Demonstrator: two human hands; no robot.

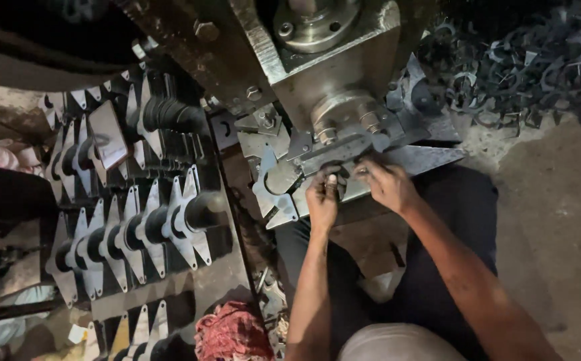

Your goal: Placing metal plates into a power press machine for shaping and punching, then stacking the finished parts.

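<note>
Both hands work under the press head at twelve o'clock. The left hand pinches a flat metal plate — fingers closed on its edge. The right hand, just at three o'clock of it, curls its fingers on the same plate (grip partly hidden). Stacked blanks lie at nine o'clock.

A person's left hand and right hand press flat steel blanks against the die under a press machine, fingers curled on the metal. Rows of stamped metal plates stand on rods to the left; dark scrap cuttings lie heaped at upper right, a red cloth below.
</note>
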